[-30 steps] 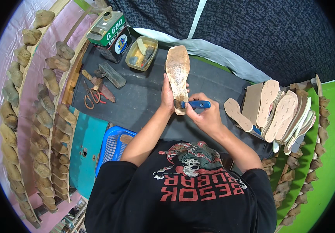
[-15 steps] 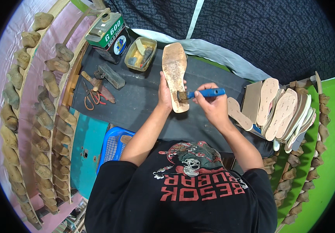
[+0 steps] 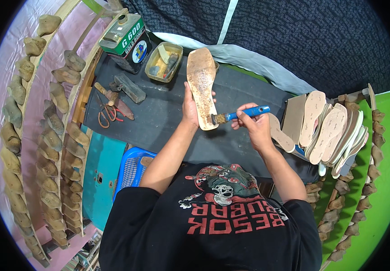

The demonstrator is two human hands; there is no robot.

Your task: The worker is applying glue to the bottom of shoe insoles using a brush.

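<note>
My left hand (image 3: 189, 107) grips a tan insole (image 3: 200, 77) by its narrower heel half, the broad toe end pointing away from me. Its upper face looks wet and brown, with a paler strip near the heel. In my right hand (image 3: 254, 124) is a paintbrush with a blue handle (image 3: 254, 111), held between thumb and fingers. The brown bristles (image 3: 219, 119) touch the insole's right edge close to the heel. Some fingers of my left hand show at the insole's right side; the rest are hidden beneath it.
On the dark table (image 3: 158, 117) lie scissors (image 3: 107, 113), a knife (image 3: 123, 109) and a grey block (image 3: 130, 88). A green can (image 3: 129, 43) and a tub (image 3: 163, 63) stand behind. Stacked insoles (image 3: 328, 133) fill the right side. Shoe lasts (image 3: 50, 126) line racks on both sides.
The brush has moved right and slightly down, from lying across the heel part to the insole's edge, its handle now tilted up. The insole has shifted slightly left.
</note>
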